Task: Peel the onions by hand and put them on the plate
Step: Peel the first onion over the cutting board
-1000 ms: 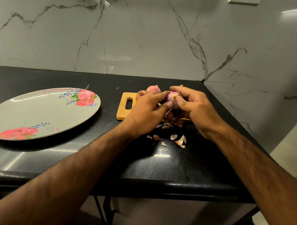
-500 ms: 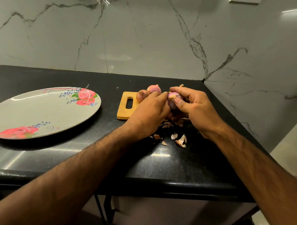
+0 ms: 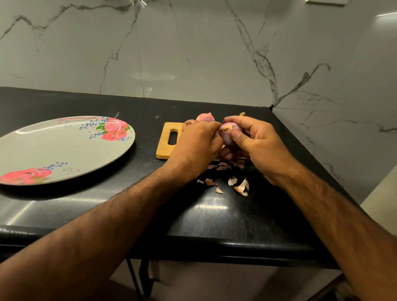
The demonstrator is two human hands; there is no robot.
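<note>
My right hand [image 3: 258, 145] grips a small purple onion [image 3: 228, 133] above the wooden cutting board [image 3: 165, 144], root end up, thumb on its front. My left hand [image 3: 196, 145] touches the onion's left side with its fingertips, fingers curled against the skin. Behind my left hand lie two unpeeled onions, a pink one [image 3: 205, 117] and a browner one [image 3: 189, 123], partly hidden. The floral plate [image 3: 46, 154] sits on the left of the black counter with nothing on it.
Several loose peel scraps [image 3: 237, 184] lie on the counter in front of the board. The marble wall stands close behind, and the counter's right edge runs just past my right hand. The counter's front edge [image 3: 189, 242] is near me.
My left hand's fingers shifted slightly against the onion, and the onion turned a little in my right hand. Both hands stay above the board.
</note>
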